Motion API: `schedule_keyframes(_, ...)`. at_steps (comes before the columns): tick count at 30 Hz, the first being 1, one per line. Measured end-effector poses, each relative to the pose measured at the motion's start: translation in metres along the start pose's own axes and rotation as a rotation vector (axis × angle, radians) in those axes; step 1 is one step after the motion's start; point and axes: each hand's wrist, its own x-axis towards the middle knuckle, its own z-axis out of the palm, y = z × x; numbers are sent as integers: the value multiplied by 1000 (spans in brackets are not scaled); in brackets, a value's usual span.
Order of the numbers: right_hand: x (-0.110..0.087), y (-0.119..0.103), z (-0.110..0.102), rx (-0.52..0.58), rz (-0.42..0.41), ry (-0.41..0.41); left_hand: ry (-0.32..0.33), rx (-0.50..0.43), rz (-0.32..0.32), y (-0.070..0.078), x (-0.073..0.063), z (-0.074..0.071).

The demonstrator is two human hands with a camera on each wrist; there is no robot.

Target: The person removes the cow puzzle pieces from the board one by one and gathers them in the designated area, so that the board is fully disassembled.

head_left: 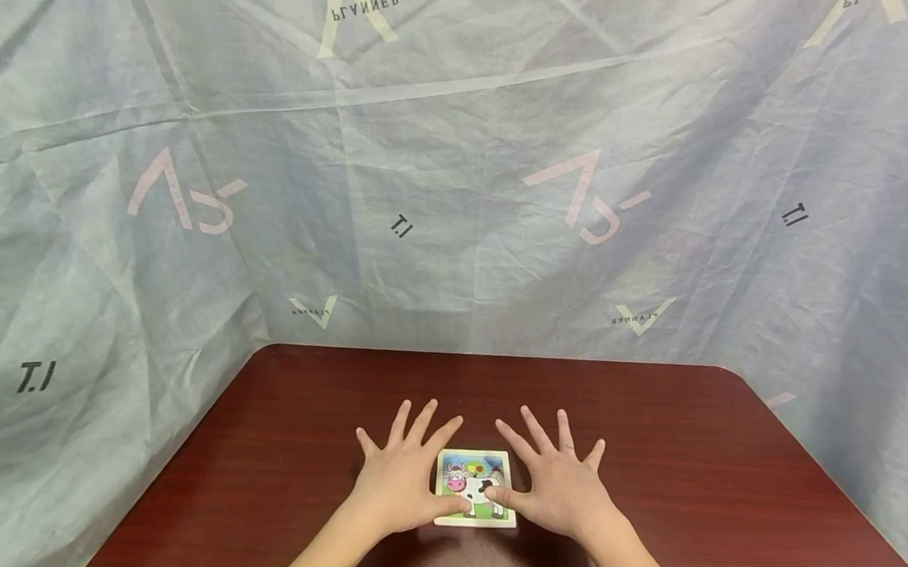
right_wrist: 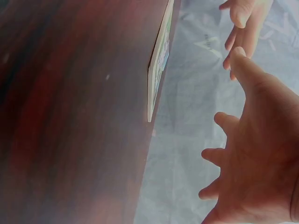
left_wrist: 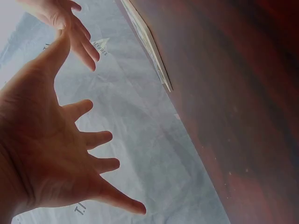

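Note:
A small square picture puzzle (head_left: 474, 470) with a pale frame lies flat on the table, showing a cartoon cow on green grass. My left hand (head_left: 401, 485) hovers above the table at the puzzle's left, fingers spread and straight. On the other side my right hand (head_left: 562, 490) is held the same way, its thumb over the cow. Both wrist views show a gap between the hands and the puzzle, whose edge (right_wrist: 156, 70) appears side-on in the right wrist view. Neither hand holds anything.
The dark red wooden table (head_left: 692, 442) has rounded far corners. A grey fabric sheet (head_left: 453, 258) printed with letters and logos hangs behind it and along both sides.

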Motion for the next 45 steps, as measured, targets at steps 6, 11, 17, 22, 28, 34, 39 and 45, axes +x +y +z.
schedule_keyframes(6, -1, 0, 1, -1, 5, -45, -36, -41, -12, -5, 1, 1)
schedule_keyframes(11, -1, 1, 3, 1, 0, -62, -61, -91, -5, -8, 2, 1)
schedule_keyframes(17, 0, 1, 7, 10, -1, -98, -87, -150, 9, -12, 4, 4)
schedule_keyframes(22, 1, 1, 10, 28, -3, -123, -103, -200, 14, -14, 5, 7)
schedule_keyframes(28, 1, 2, 11, 101, -28, -148, -110, -213, 29, -17, 8, 10)
schedule_keyframes(34, 3, 3, 13, 175, -49, -216, -144, -221, 30, -18, 8, 11)
schedule_keyframes(39, 5, 4, 13, 196, -71, -255, -160, -243, 24, -18, 10, 10)
schedule_keyframes(45, 7, 3, 15, 228, -118, -319, -180, -255, 12, -20, 15, 14)
